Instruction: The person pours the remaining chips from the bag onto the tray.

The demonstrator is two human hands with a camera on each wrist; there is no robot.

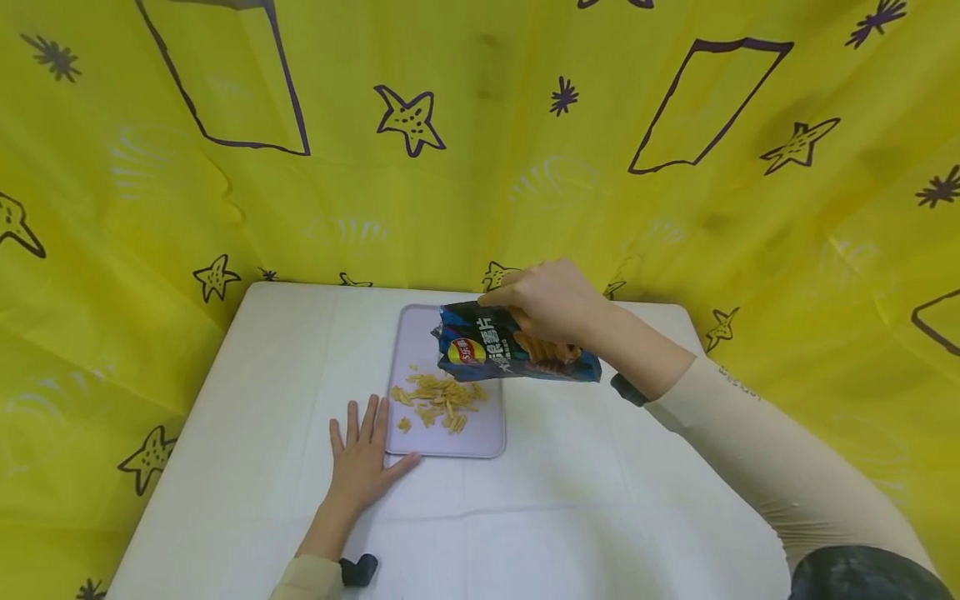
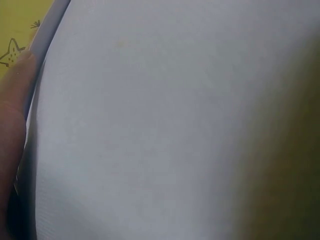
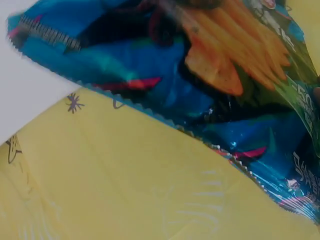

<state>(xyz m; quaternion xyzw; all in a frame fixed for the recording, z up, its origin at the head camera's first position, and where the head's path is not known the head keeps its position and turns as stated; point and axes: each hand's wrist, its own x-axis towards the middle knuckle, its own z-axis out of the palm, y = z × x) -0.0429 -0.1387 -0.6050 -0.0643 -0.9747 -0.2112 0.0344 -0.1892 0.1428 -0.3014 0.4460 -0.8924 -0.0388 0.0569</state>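
My right hand [image 1: 551, 300] grips the upper edge of a dark blue chip bag [image 1: 517, 346], holding it tilted on its side over the tray. The bag's left end hangs above broken yellow potato chips [image 1: 438, 400], heaped on the lavender tray [image 1: 491, 437]. In the right wrist view the bag [image 3: 150, 65] shows its crimped edge and printed chips. My left hand [image 1: 362, 467] lies with fingers spread at the tray's lower left edge, fingertips and thumb right at the rim. Part of its thumb [image 2: 15, 95] shows beside the tray edge in the left wrist view.
The tray stands on a white-covered table [image 1: 585, 500]. A yellow curtain [image 1: 480, 192] with dark star drawings hangs behind the table and along its sides. A dark wrist strap [image 1: 628, 389] sits below my right wrist, another dark piece [image 1: 360, 571] by the left.
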